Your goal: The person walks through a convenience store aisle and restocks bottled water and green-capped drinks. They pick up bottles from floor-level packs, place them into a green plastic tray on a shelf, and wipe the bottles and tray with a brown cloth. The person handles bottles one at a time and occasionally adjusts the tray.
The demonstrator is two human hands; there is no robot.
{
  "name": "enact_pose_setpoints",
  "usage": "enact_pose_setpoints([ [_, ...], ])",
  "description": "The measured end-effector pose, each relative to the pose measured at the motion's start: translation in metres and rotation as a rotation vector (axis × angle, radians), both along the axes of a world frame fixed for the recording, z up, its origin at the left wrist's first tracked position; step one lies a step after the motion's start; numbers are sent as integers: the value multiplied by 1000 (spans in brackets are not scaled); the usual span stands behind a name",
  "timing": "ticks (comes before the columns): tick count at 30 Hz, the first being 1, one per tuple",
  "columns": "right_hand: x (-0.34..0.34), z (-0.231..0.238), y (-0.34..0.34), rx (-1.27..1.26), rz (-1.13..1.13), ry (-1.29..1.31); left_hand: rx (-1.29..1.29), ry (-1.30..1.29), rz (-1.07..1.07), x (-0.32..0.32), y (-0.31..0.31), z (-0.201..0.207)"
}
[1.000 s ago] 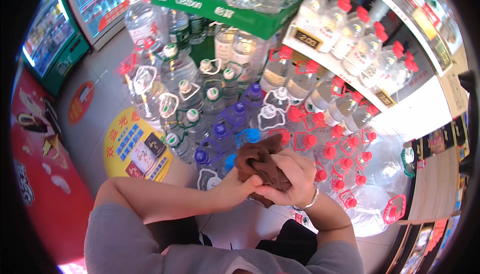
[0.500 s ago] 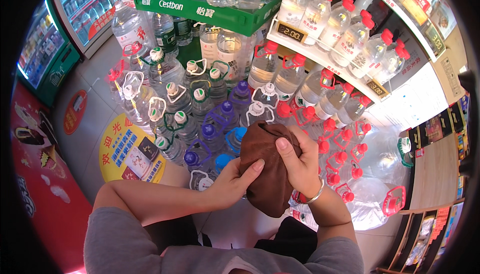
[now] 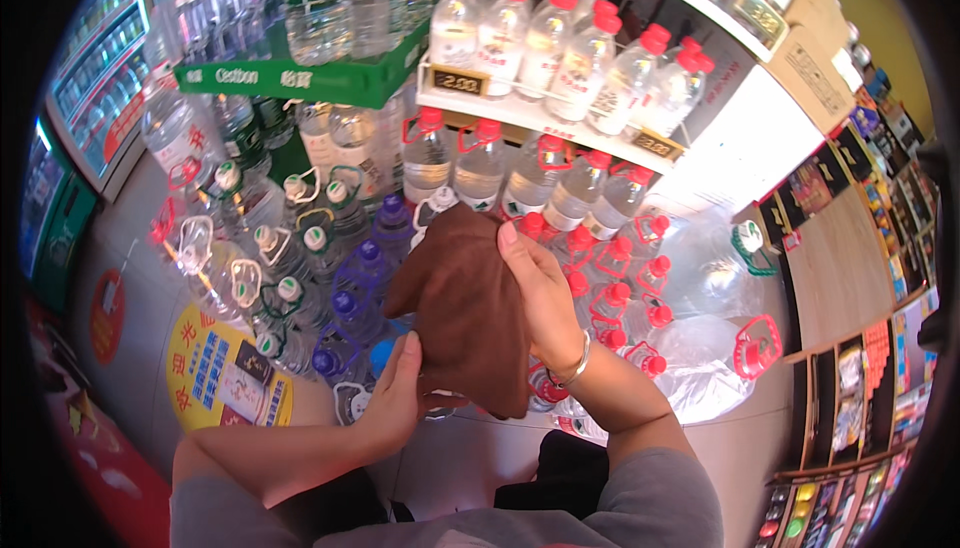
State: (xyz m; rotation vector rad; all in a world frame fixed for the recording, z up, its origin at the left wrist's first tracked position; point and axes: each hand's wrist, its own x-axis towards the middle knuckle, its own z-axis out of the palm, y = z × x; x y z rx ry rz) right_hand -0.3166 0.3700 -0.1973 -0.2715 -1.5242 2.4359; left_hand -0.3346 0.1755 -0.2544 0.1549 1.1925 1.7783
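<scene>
A brown cloth (image 3: 465,308) hangs loosely folded between my two hands, above a crowd of water bottles. My right hand (image 3: 548,303), with a silver bangle on the wrist, grips its right edge, thumb on top near the upper corner. At the lower left edge of the cloth, my left hand (image 3: 392,400) holds it with the thumb up and the fingers partly hidden behind. The cloth covers some bottles; a blue cap (image 3: 381,356) shows just beside it.
Big bottles with purple caps (image 3: 370,250) and red caps (image 3: 615,293) stand on the floor ahead. A white shelf (image 3: 545,120) carries smaller red-capped bottles. Left of it is a green tray edge (image 3: 300,83). Plastic-wrapped jugs (image 3: 700,358) stand right, beside a wooden shelf unit (image 3: 840,248).
The bunched cloth has opened out into a flatter, wider shape. My left hand has shifted down to its lower edge. The whole view has turned, so the bottles sit further left.
</scene>
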Motion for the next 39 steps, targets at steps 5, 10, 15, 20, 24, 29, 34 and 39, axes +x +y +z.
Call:
enact_pose_setpoints([
  [5,0,14,24,-248,-124,136,-24,31,-146,1,-1,1],
  [10,4,32,71,-296,-314,308,-56,33,-238,2,-3,10],
  [15,35,50,137,-312,-311,499,-89,19,-249,1,-6,6],
  [20,63,45,187,-206,-548,515,-89,95,-389,-1,-10,0],
  [24,78,32,217,-184,-632,497,-65,133,-405,1,-12,0],
  [29,87,22,240,-148,-788,463,-108,229,-621,6,-10,1],
  [34,75,14,239,-156,-871,429,-79,318,-1106,6,-10,8],
  [39,74,29,232,207,-1191,495,0,520,-1378,8,-7,13],
])
